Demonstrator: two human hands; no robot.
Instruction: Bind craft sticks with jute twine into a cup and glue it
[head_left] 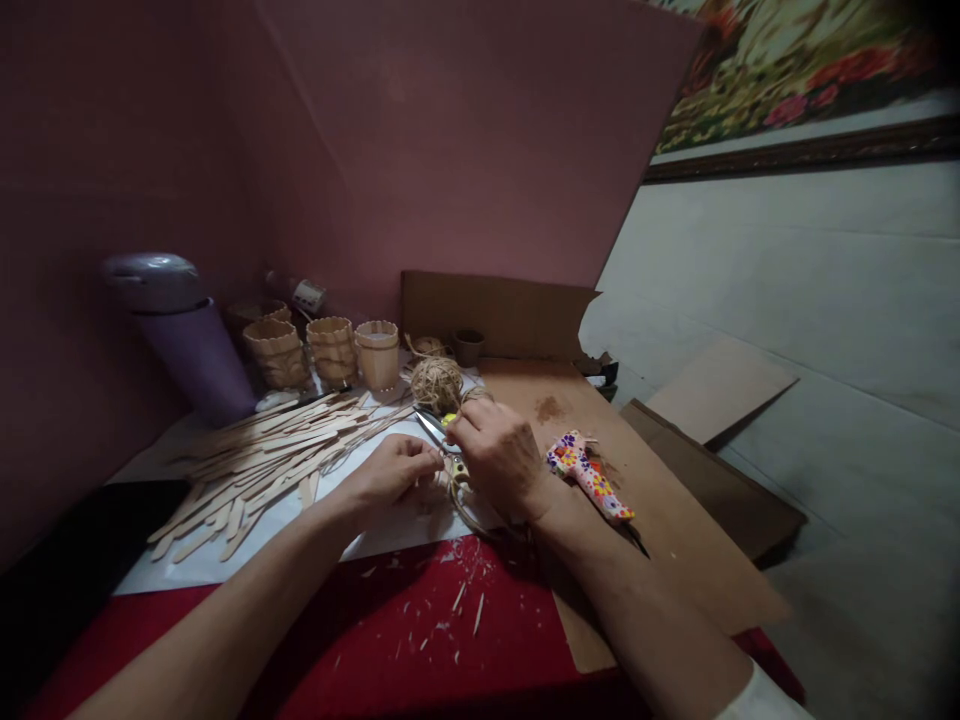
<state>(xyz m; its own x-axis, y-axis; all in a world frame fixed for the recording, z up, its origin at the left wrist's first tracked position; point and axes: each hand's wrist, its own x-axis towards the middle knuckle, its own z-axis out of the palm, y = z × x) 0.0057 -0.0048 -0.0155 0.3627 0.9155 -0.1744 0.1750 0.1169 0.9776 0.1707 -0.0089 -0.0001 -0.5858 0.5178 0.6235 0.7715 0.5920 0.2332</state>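
My left hand [405,468] is closed in a pinch beside the scissors [435,432]; whatever lies between the fingertips is too small to make out. My right hand [499,450] has its fingers curled over the right side of the scissors, and what it grips is hidden. The scissors' blades point up and to the left. Brown twine [469,520] loops out below my right hand. Just beyond the hands sits a ball of twine [436,384]. To the left, wooden craft sticks [277,450] lie in a loose heap on white paper [375,535].
Stick-covered cups [377,355] stand at the back, near a purple flask [199,345] and a small dark pot [469,346]. A flower-patterned glue gun [590,475] rests on the cardboard sheet [675,560] at right. Splinters litter the red cloth [390,640].
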